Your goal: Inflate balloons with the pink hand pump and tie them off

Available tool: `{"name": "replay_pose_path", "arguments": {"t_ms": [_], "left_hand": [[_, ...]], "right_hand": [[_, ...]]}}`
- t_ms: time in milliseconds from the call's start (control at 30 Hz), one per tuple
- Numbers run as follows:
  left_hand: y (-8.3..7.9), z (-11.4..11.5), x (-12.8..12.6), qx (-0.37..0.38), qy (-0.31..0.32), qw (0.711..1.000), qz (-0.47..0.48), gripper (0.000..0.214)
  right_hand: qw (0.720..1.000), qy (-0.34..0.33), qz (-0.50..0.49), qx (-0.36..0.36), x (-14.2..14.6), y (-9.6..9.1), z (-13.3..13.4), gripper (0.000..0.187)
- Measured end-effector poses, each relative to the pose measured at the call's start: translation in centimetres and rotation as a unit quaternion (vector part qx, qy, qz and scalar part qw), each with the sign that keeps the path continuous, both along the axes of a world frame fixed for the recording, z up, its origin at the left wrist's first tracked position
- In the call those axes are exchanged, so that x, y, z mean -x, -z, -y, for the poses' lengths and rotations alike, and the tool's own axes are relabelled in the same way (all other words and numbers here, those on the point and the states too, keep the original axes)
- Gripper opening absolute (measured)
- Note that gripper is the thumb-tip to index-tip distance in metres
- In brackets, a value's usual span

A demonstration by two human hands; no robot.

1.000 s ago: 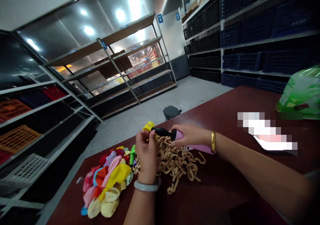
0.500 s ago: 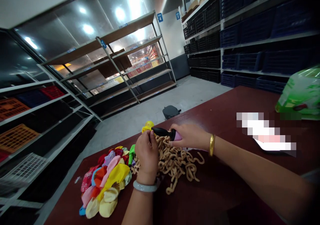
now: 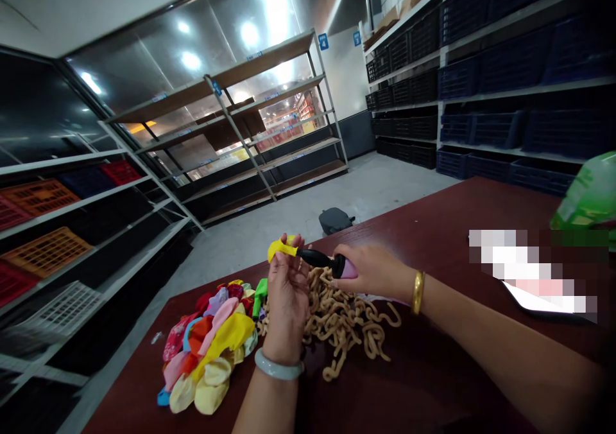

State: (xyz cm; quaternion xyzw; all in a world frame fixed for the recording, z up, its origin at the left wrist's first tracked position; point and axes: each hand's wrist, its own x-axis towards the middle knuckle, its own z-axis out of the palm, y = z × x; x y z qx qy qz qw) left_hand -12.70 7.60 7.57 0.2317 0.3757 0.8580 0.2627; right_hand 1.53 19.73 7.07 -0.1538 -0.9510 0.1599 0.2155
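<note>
My left hand (image 3: 287, 293) pinches a limp yellow balloon (image 3: 280, 248) at the black nozzle of a pink balloon pump (image 3: 332, 264). The pump's pink body is wrapped in my right hand (image 3: 373, 272), fingers closed round it. Both hands hover over a tangle of tan plastic chain links (image 3: 344, 321) on the dark red table (image 3: 433, 228). Left of my left wrist lies a heap of several uninflated balloons (image 3: 209, 344) in yellow, pink, red, orange and green.
A green bag (image 3: 590, 199) stands at the table's right edge, next to a blurred-out flat object (image 3: 534, 280). On the concrete floor beyond the table sits a grey bag (image 3: 335, 219). Metal shelving with crates lines the left, back and right.
My left hand has lifted a little and spread the yellow balloon's neck at the pump nozzle. The view has shifted slightly left and down. The right hand keeps its grip on the pump.
</note>
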Motion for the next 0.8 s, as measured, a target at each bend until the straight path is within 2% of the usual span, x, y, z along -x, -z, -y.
{"name": "replay_pose_path", "arguments": {"t_ms": [200,400,567,800], "left_hand": [[-0.1,0.0,0.0,-0.035,-0.001,0.999,-0.009,0.046],[0.0,0.0,-0.2,-0.041,0.008,0.999,-0.018,0.038],[0.1,0.0,-0.5,-0.02,-0.035,0.998,-0.041,0.043],[0.8,-0.4,-1.8,0.019,-0.004,1.0,-0.017,0.032]], "right_hand": [[0.999,-0.017,0.014,0.027,0.1,0.1,0.2,0.053],[0.998,-0.033,0.023,0.044,0.0,-0.4,0.1,0.052],[0.999,-0.039,0.028,0.018,-0.1,-0.1,-0.1,0.056],[0.999,-0.04,0.012,-0.015,-0.2,-0.1,-0.3,0.052]]}}
